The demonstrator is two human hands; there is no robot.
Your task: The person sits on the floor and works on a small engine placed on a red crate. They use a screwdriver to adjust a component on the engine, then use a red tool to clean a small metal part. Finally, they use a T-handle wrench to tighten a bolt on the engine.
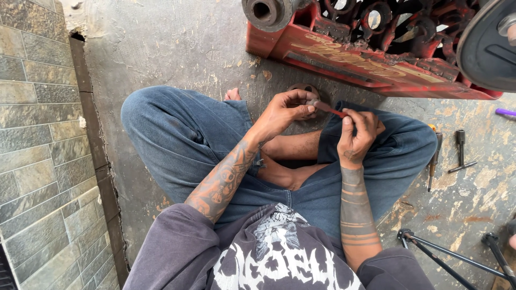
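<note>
Head view: sitting cross-legged on stained concrete floor (177, 48), left hand (284, 110) and right hand (357, 134) both pinching thin red-tipped metal rod (329, 109) above lap; work looking midway, grey round part (307, 92) lying beyond.

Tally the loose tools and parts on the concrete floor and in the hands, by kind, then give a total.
Small red part held between left hand and right hand: 1
Screwdriver on the floor: 1
T-shaped wrench: 1
Purple item at the right edge: 1
Round metal part behind the left hand: 1
Total: 5
</note>
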